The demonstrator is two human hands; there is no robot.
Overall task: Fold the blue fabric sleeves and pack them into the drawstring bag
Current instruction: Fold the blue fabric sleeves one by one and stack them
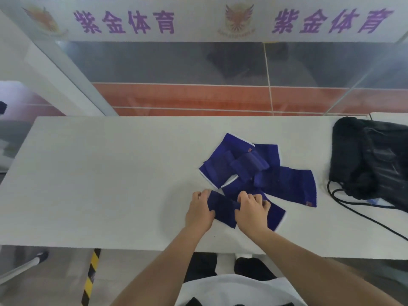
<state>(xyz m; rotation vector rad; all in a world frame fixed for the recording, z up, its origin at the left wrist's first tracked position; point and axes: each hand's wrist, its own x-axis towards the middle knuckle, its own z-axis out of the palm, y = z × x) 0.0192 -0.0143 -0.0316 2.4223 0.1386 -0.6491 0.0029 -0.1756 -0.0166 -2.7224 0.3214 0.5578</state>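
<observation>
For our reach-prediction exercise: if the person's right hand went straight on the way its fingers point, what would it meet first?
Probably the pile of blue sleeves just beyond the right hand, which itself grips one blue sleeve. The black drawstring bag lies off to the right, outside that line.
</observation>
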